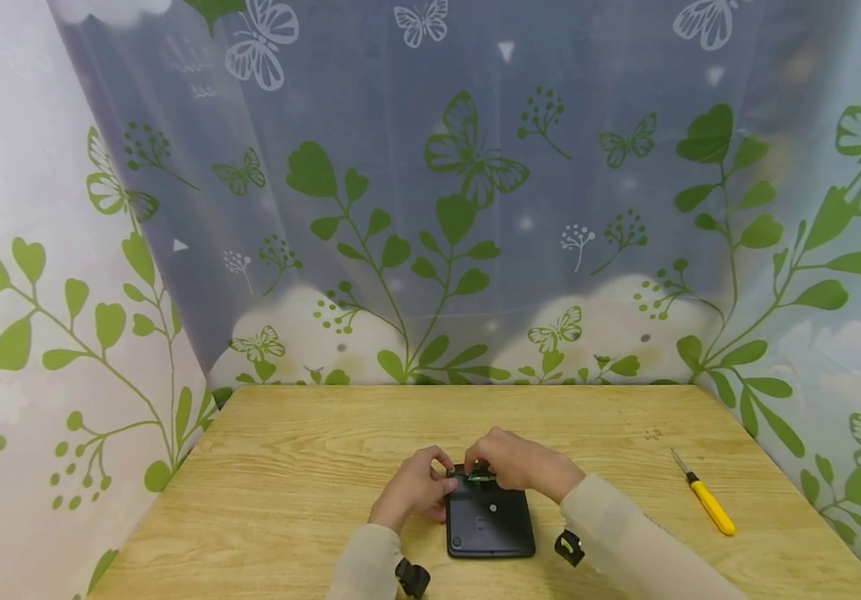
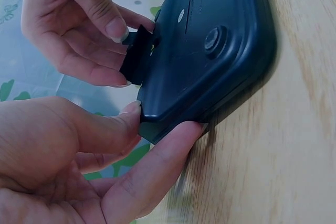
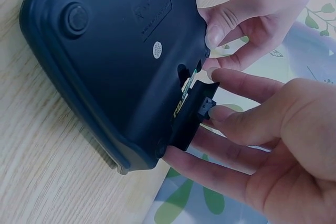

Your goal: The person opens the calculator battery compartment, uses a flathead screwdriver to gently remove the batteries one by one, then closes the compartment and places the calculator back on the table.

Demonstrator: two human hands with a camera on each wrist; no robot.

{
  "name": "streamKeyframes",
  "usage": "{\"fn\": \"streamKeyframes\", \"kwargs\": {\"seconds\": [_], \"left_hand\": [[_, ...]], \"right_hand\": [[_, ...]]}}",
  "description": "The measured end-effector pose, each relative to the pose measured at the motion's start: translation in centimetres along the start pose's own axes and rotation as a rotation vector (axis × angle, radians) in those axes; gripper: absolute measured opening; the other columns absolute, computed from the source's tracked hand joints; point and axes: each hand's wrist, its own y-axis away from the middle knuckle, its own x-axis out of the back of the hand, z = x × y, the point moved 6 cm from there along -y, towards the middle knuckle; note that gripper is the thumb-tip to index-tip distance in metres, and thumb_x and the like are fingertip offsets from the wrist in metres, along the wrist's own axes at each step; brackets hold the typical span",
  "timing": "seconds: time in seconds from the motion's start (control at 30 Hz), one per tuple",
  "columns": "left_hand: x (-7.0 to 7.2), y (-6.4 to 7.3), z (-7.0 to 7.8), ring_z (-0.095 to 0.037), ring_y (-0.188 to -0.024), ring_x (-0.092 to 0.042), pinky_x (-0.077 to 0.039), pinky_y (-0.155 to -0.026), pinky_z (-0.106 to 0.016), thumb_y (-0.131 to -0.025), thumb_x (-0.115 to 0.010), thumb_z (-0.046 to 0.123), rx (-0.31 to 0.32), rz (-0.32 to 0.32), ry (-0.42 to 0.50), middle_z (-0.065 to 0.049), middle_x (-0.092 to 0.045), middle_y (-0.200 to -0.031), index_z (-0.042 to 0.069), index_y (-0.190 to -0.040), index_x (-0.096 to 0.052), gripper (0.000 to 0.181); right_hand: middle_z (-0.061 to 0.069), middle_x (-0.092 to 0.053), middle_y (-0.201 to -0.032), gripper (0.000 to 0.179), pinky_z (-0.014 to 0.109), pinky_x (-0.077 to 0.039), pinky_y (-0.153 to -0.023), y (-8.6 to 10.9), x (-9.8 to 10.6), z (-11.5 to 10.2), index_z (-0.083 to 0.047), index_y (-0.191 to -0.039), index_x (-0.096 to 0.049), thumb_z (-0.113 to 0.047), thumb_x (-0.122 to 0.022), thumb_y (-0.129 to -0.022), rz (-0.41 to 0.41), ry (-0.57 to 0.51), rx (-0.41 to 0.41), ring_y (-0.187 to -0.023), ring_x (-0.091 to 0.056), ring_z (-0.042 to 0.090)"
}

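A black desk calculator [image 1: 490, 531] lies back side up on the table, its round rubber feet and a small pale sticker showing. My left hand [image 1: 413, 485] grips its far left corner between thumb and fingers. At the far edge my right hand [image 1: 514, 461] pinches the small black battery cover [image 3: 190, 121], thumb on its tab and fingers along its ends. The cover is tilted up from the battery slot. Inside that slot a battery [image 3: 185, 95] with green and yellow markings is partly visible in the right wrist view; the cover hides the rest.
A screwdriver [image 1: 709, 500] with a yellow handle lies on the wooden table [image 1: 287, 475] to the right, its tip pointing away. Behind the table's far edge hangs a curtain [image 1: 400, 250] printed with leaves and butterflies. Black straps [image 1: 412, 577] circle both sleeves.
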Motion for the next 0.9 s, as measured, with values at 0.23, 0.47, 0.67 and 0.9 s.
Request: {"fn": "streamKeyframes", "kwargs": {"seconds": [0.23,0.47,0.67,0.9], "left_hand": [[0.15,0.12,0.08,-0.022,-0.062,-0.068,-0.064,-0.054,-0.035,-0.098,-0.070,0.005,-0.002,0.002,0.002,-0.013,-0.061,-0.088,0.004,-0.115,-0.059,0.020],[0.06,-0.03,-0.07,-0.021,-0.062,-0.069,-0.063,-0.053,-0.034,-0.098,-0.070,0.006,-0.002,0.003,-0.007,-0.012,-0.062,-0.088,0.004,-0.115,-0.059,0.020],[-0.09,-0.06,-0.03,-0.023,-0.063,-0.069,-0.064,-0.053,-0.035,-0.097,-0.070,0.005,-0.007,0.009,-0.002,-0.012,-0.061,-0.088,0.003,-0.115,-0.059,0.021],[-0.13,0.08,0.05,-0.023,-0.062,-0.070,-0.064,-0.053,-0.035,-0.098,-0.070,0.005,-0.006,0.013,-0.004,-0.012,-0.062,-0.087,0.002,-0.116,-0.059,0.021]], "right_hand": [[0.007,-0.076,-0.101,0.041,0.027,-0.061,-0.078,-0.03,-0.05,-0.11,-0.009,-0.107,-0.077,0.023,-0.066,-0.084,0.003,-0.001,0.001,-0.089,-0.070,0.017],[0.007,-0.076,-0.102,0.043,0.028,-0.061,-0.080,0.03,-0.23,-0.04,-0.009,-0.108,-0.077,0.024,-0.065,-0.083,-0.008,-0.015,-0.022,-0.091,-0.070,0.018],[0.006,-0.075,-0.102,0.041,0.028,-0.061,-0.079,0.19,-0.15,-0.15,-0.009,-0.108,-0.076,0.023,-0.067,-0.083,-0.006,-0.005,-0.035,-0.089,-0.069,0.017],[0.006,-0.075,-0.103,0.040,0.030,-0.062,-0.080,0.29,-0.09,-0.29,-0.009,-0.109,-0.077,0.022,-0.069,-0.083,-0.003,0.002,-0.039,-0.091,-0.070,0.018]]}}
